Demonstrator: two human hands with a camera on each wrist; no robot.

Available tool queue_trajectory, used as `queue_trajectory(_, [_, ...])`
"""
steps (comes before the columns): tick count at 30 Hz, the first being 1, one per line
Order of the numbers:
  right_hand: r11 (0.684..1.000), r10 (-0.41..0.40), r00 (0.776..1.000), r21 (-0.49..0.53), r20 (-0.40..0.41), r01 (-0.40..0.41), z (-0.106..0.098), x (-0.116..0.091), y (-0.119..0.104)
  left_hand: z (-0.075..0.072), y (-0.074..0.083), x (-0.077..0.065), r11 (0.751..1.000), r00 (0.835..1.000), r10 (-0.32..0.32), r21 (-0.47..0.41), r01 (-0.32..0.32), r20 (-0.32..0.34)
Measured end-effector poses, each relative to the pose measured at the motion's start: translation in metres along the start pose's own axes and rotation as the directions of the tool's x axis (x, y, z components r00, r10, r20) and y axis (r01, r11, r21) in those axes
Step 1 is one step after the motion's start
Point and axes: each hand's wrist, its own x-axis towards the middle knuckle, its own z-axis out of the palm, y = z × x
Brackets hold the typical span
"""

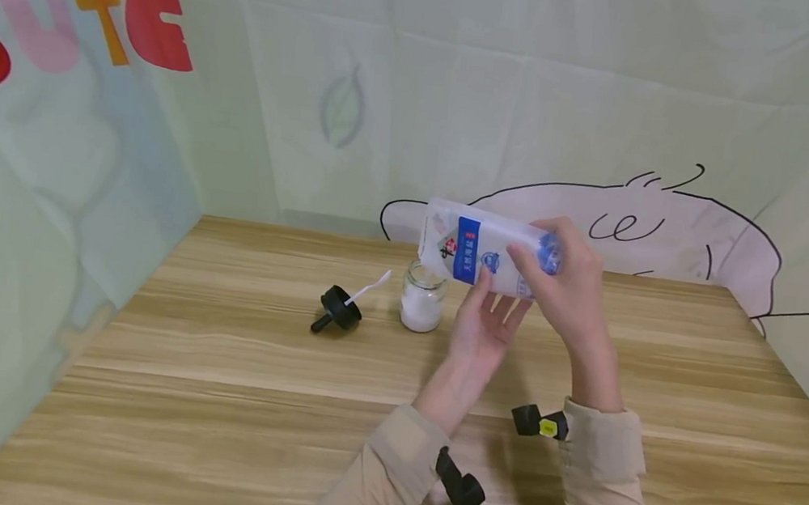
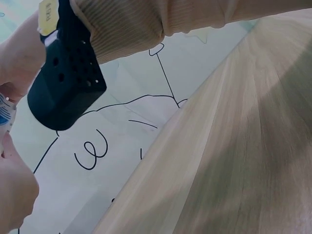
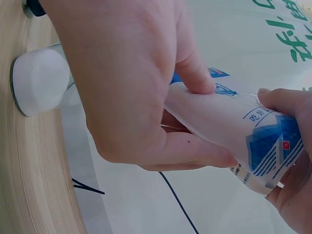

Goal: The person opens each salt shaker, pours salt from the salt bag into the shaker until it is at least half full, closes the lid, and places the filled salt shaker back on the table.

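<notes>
A white and blue bag of sea salt [image 1: 474, 247] is held nearly level, its left end over the mouth of a glass jar [image 1: 421, 309]. White salt fills much of the jar. My right hand [image 1: 573, 289] grips the bag's right end, thumb in front. From below, my left hand [image 1: 478, 337] holds the bag between its thumb and fingers. The right wrist view shows the bag [image 3: 214, 114] sagging between both hands, with the jar [image 3: 41, 80] beside them. Only a sliver of the bag [image 2: 5, 113] enters the left wrist view.
Left of the jar, a black lid [image 1: 340, 308] rests tilted on its knob, with a small white spoon [image 1: 370, 288] sticking up from it. All stand on a wooden table [image 1: 229, 406]. A printed cloth [image 1: 275, 77] hangs behind. Each wrist wears a black camera [image 1: 462, 490].
</notes>
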Motion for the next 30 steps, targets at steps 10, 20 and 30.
queue_trajectory(10, [1.000,0.002,1.000,0.006,-0.012,-0.002,0.0003,0.0013,-0.0015,0.0017,0.0008,-0.0003,1.000,1.000,0.007,0.014,-0.007,-0.007])
queue_trajectory(20, [0.998,-0.067,0.996,0.016,-0.064,0.068,0.0031,0.0017,-0.0021,0.0035,0.0013,-0.0011,0.999,1.000,0.021,0.032,-0.020,-0.020])
queue_trajectory(30, [0.998,-0.050,0.997,0.023,-0.052,0.051,0.0025,0.0016,-0.0046,0.0034,0.0007,-0.0015,1.000,1.000,0.023,0.017,-0.023,-0.001])
